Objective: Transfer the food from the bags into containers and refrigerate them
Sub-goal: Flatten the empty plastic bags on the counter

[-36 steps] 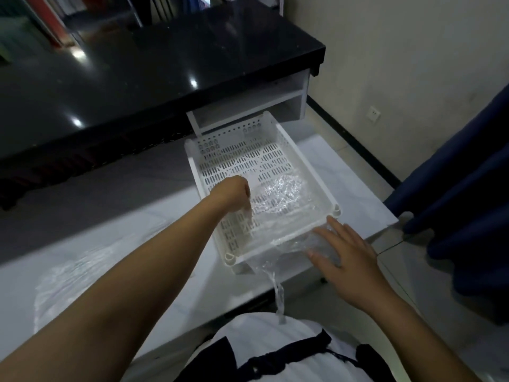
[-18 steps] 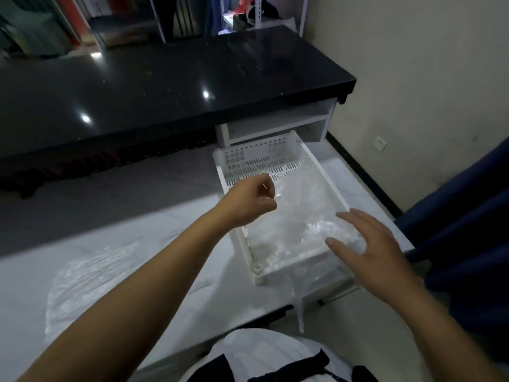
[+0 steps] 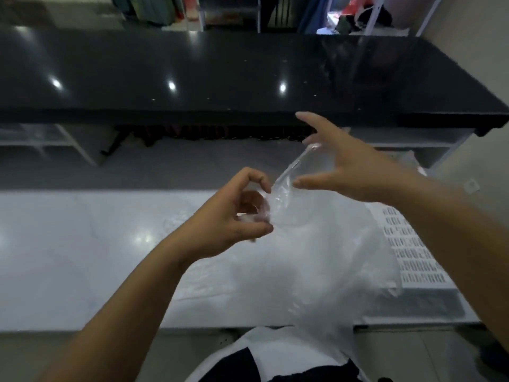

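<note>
The clear plastic bag [image 3: 316,244] hangs between the 2 hands above the white counter [image 3: 82,244]. The left hand [image 3: 237,216] pinches its edge; the right hand [image 3: 347,166], fingers spread wide, touches its rim.

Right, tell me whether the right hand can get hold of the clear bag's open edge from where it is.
Probably yes. The right hand hangs open right at the clear bag, whose upper edge runs between its thumb and fingers, and nothing lies between them. The left hand already pinches the bag's near corner.
</note>
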Available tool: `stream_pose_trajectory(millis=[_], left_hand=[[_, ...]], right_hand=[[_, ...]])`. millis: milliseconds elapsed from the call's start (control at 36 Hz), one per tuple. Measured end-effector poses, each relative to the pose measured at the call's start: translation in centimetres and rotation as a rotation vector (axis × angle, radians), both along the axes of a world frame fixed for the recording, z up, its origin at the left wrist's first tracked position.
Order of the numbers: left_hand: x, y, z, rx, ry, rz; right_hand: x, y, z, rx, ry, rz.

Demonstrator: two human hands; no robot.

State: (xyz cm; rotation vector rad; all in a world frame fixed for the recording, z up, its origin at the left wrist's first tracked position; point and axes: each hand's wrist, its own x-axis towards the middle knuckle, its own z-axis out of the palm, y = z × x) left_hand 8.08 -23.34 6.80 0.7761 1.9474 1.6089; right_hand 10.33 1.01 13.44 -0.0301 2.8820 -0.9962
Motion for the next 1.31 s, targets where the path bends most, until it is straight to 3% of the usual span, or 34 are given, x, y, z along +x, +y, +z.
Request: stream_pose_trajectory(millis=[139,250,389,667,833,944,1000,1139,1306], left_hand=[[0.6,-7.2,-4.6,0.030,0.006,0.358],[2.6,-11.5,-8.9,-0.062,0.006,0.573],[4.7,-13.0,-13.3,-0.062,-0.189,0.688],[4.6,-14.8,-16.6,-0.291,-0.227,0.701],[3.7,-16.1,-16.7,-0.479,-0.132,0.640],[4.0,-17.0,-16.4,-0.667,0.072,0.598],[4.3,-16.9,-16.3,-0.711,0.178,0.613],[4.0,-14.0,-16.8,-0.581,0.392,0.537],[-0.3,-8.5,-19.4,-0.828,0.454,0.355]], right_hand=[[-3.7,-3.5,-5.6,-0.286,-0.217,-0.203],[-5.7,-5.0,-9.2,-0.278,-0.369,-0.153],[-8.4,-8.2,-12.4,-0.182,-0.422,-0.116],[-10.5,-15.0,-19.0,0.283,-0.306,-0.169],[-9.6,-16.4,-20.6,0.070,-0.058,-0.210],[-6.1,-17.9,-21.2,0.109,0.046,-0.191],[-3.1,-18.7,-21.9,0.177,0.046,-0.164],[2.1,-20.0,-24.3,0.531,-0.062,-0.017],[-0.2,-18.8,-26.1,0.552,-0.144,-0.092]])
